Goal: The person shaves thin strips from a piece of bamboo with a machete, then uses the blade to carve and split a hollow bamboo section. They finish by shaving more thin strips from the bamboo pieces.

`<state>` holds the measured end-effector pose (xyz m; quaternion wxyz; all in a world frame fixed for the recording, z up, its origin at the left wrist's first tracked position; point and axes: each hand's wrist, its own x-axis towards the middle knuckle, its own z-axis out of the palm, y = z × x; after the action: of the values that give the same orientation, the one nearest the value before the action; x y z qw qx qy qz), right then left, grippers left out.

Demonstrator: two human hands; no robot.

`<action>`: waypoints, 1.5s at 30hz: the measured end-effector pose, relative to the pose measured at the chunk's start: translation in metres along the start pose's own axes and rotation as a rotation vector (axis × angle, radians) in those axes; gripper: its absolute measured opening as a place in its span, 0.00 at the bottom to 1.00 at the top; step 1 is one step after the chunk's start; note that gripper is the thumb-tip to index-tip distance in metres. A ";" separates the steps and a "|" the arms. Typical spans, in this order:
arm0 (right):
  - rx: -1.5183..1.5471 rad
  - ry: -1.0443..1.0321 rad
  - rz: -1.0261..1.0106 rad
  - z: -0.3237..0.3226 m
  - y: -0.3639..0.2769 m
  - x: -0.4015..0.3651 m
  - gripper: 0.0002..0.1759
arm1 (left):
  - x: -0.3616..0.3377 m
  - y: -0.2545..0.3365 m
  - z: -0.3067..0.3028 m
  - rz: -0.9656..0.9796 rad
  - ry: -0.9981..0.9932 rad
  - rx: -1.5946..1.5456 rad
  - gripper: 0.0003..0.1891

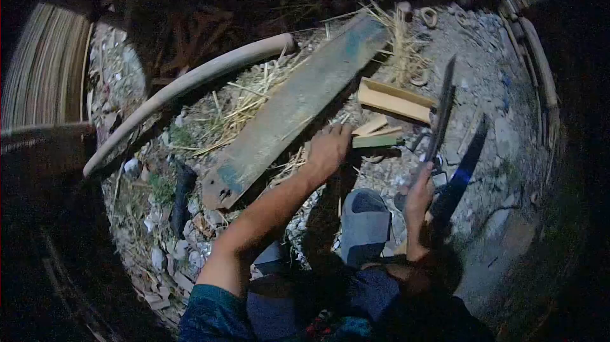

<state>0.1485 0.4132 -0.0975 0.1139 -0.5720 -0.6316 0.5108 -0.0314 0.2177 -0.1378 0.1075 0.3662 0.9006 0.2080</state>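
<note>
My right hand (419, 194) is wrapped round the lower end of a machete (441, 116), its long dark blade pointing up and away from me. Near the middle, my left hand (328, 149) has its fingers curled at the near ends of several short split bamboo pieces, among them a green-skinned one (376, 142). Its fingertips are partly hidden. Just beyond lies a wider half-round bamboo piece (397, 102), pale inner side showing. A long worn wooden plank (295, 110) stretches diagonally beside my left hand.
A curved wooden pole (190, 80) lies left of the plank. Straw (400, 50) and stones litter the ground. My shoe (366, 221) is between my hands. A dark tube-like object (183, 196) lies at left. Bundled thin sticks (47, 66) stand at the far left.
</note>
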 end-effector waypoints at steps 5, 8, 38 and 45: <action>0.106 -0.051 0.002 0.005 -0.007 -0.001 0.39 | 0.012 0.016 -0.021 -0.169 -0.353 0.023 0.19; 0.161 -0.036 -0.032 0.007 -0.006 -0.006 0.36 | -0.009 0.012 -0.040 0.014 -0.020 -0.078 0.20; -0.896 0.001 -0.992 0.067 -0.065 0.081 0.19 | -0.105 -0.088 -0.196 -0.072 0.271 -0.201 0.28; -0.765 -0.044 -1.170 0.076 -0.084 0.098 0.21 | -0.107 -0.086 -0.199 -0.080 0.219 -0.226 0.26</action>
<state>0.0112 0.4711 -0.1097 0.1479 -0.1274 -0.9736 0.1187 -0.0773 0.0280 0.0045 0.0572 0.2907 0.8916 0.3424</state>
